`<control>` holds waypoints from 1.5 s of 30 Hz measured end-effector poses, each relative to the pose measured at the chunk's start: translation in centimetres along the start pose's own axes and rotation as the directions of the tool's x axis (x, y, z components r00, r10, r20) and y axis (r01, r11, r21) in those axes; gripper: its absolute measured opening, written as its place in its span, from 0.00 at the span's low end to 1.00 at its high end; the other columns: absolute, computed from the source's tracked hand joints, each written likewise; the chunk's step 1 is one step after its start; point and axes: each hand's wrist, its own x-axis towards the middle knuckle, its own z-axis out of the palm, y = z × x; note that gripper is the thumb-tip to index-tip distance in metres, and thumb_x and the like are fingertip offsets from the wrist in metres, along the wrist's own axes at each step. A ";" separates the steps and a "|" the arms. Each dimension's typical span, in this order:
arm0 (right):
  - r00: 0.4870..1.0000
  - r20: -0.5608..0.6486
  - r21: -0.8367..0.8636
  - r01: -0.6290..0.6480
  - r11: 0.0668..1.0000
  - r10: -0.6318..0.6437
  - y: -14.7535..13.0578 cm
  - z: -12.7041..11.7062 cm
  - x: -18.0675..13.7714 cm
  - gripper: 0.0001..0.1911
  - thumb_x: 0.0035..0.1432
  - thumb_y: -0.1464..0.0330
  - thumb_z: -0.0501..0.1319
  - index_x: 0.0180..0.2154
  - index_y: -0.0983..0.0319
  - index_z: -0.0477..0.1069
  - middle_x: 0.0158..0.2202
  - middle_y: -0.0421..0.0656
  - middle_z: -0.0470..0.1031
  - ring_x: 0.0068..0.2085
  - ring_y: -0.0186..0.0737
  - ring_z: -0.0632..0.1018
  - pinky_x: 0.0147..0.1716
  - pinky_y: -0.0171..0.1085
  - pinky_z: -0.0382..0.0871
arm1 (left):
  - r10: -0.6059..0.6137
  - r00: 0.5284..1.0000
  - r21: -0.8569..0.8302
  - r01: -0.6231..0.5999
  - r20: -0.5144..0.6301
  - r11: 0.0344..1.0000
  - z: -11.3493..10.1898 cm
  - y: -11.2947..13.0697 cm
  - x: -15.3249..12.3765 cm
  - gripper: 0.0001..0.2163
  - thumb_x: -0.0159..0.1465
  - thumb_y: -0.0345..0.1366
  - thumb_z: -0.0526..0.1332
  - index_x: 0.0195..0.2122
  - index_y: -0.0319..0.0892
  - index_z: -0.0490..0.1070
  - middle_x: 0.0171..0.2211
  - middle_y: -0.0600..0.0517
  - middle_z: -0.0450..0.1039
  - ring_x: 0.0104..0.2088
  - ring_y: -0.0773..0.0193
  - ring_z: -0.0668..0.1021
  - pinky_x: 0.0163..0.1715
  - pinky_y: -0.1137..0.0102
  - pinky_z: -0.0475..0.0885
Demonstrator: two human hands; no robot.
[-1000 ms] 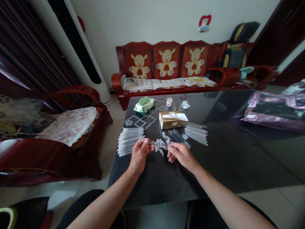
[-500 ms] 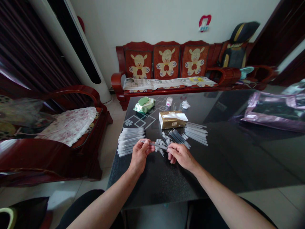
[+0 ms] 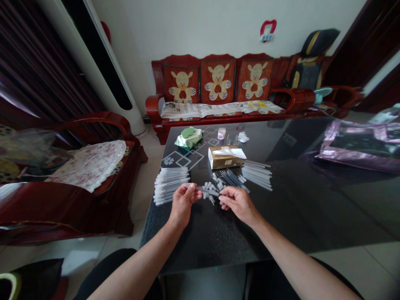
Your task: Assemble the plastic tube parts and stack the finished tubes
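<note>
Glossy black table (image 3: 218,241) beneath both hands, red wooden sofa (image 3: 154,109) beyond. Left hand (image 3: 183,201) and right hand (image 3: 239,203) pinch one slim tube (image 3: 206,190), stretched between them! Past them, gold tissue box (image 3: 226,163), white tissue (image 3: 229,153) across its top.

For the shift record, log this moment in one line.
left hand: holding slim tube; right hand: pinching at its end; pale tubes: beside left hand

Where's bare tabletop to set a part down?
Free: black tabletop between forearms, from left hand and right hand to near edge; also between right tube row and purple plastic bag. Crowded: between that row and left tube row, with short grey pieces and dark rods before tissue box.
</note>
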 end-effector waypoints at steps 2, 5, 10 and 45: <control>1.000 -0.018 -0.011 0.009 1.000 -0.009 0.1 0.0 0.0 0.08 0.54 0.64 0.61 0.31 0.64 0.71 0.23 0.41 0.75 0.22 0.34 0.76 0.23 0.32 0.72 | -0.002 1.000 -0.005 0.002 -0.003 1.000 0.0 0.0 0.0 0.12 0.53 0.39 0.69 0.32 0.36 0.72 0.26 0.51 0.74 0.25 0.70 0.77 0.29 0.75 0.74; 0.999 -0.036 -0.044 0.028 0.999 -0.029 0.3 0.0 0.0 0.08 0.54 0.64 0.62 0.31 0.63 0.72 0.23 0.41 0.75 0.23 0.35 0.76 0.24 0.32 0.72 | -0.013 1.000 -0.010 0.013 -0.012 1.000 0.0 -0.1 0.0 0.13 0.52 0.39 0.69 0.31 0.35 0.72 0.26 0.51 0.75 0.25 0.70 0.77 0.29 0.75 0.74; 0.997 -0.053 -0.114 0.054 0.992 -0.061 0.3 0.1 0.0 0.05 0.53 0.66 0.62 0.31 0.62 0.72 0.24 0.40 0.75 0.24 0.36 0.77 0.25 0.33 0.71 | -0.028 0.999 -0.006 0.027 -0.026 1.000 0.1 0.0 0.0 0.14 0.51 0.41 0.70 0.29 0.36 0.72 0.24 0.53 0.74 0.25 0.70 0.77 0.29 0.75 0.74; 0.964 0.233 0.152 -0.165 0.975 0.127 -0.4 -0.2 -0.1 0.20 0.62 0.55 0.50 0.27 0.64 0.65 0.15 0.35 0.66 0.13 0.28 0.66 0.13 0.27 0.58 | -0.029 0.999 0.078 0.031 -0.030 0.996 0.1 0.3 -0.1 0.16 0.50 0.43 0.70 0.30 0.36 0.72 0.23 0.50 0.75 0.23 0.66 0.79 0.27 0.73 0.75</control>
